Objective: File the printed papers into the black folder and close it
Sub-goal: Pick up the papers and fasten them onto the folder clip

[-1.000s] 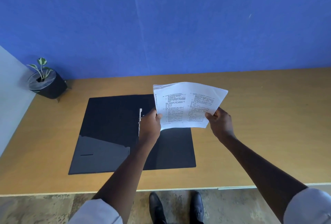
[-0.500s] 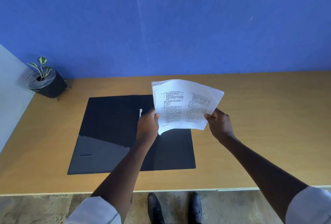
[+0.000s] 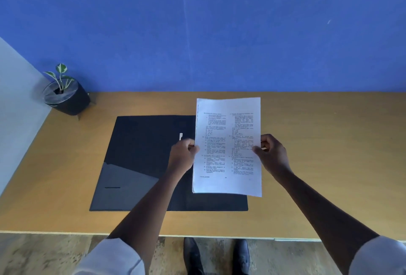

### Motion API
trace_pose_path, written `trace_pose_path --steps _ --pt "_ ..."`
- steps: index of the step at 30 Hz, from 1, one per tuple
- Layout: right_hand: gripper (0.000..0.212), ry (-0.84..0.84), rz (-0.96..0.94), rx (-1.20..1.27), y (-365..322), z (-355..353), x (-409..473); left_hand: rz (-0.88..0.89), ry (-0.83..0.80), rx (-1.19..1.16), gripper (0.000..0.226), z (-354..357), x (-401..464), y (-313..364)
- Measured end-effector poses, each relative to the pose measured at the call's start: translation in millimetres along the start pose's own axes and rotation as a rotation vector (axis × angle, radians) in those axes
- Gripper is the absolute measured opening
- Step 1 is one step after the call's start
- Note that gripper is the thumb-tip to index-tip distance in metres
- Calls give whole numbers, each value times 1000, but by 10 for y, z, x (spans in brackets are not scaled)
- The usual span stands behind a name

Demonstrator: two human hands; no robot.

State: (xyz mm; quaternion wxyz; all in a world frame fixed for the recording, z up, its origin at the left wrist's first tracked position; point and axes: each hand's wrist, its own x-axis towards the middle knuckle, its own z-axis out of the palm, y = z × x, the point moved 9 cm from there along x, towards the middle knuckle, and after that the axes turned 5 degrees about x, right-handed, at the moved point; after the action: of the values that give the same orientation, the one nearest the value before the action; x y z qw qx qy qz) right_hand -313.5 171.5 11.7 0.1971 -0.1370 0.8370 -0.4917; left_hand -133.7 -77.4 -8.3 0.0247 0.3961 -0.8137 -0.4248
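As I read this view, each entry below runs from the papers outward.

Printed papers (image 3: 227,147): a white stack with two columns of small print, held upright in portrait, lifted off the bench over the right half of the folder; its left edge lines up near the folder's middle, and its lower right corner overhangs the folder's right edge.

Left hand (image 3: 182,156): I see it clamped on the left edge of the stack about halfway up, thumb on the printed face, fingers hidden behind the sheets.

Right hand (image 3: 271,153): I see it clamped on the right edge at much the same height, thumb on the front, fingers behind.

Black folder (image 3: 142,160): lying open and flat on the bench, both covers spread; the left cover carries a slanted grey inner pocket (image 3: 123,186) at its lower part; the right cover is mostly hidden by the papers and my left forearm.

Fastener strip (image 3: 180,136): a small white upright piece near the folder's spine, just above the left hand; I cannot tell its exact form.

Bench (image 3: 329,164): a tan wooden top that carries the folder.

Potted plant (image 3: 66,96): a dark round pot with a small green-and-white sprig, at the far left corner, well apart from the folder.

Wall (image 3: 219,28): plain blue, behind the bench.

Shoes (image 3: 216,257): two dark toes on the floor, below the near bench edge.
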Motion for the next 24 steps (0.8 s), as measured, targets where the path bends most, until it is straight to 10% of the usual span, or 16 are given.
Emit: trace_pose_path --steps 8,24 --pt "16 -59 132 64 334 303 17 -298 -199 -297 14 236 -144 -687" --pt "16 -120 227 13 642 674 161 -346 -72 -84 15 192 -169 -1051"
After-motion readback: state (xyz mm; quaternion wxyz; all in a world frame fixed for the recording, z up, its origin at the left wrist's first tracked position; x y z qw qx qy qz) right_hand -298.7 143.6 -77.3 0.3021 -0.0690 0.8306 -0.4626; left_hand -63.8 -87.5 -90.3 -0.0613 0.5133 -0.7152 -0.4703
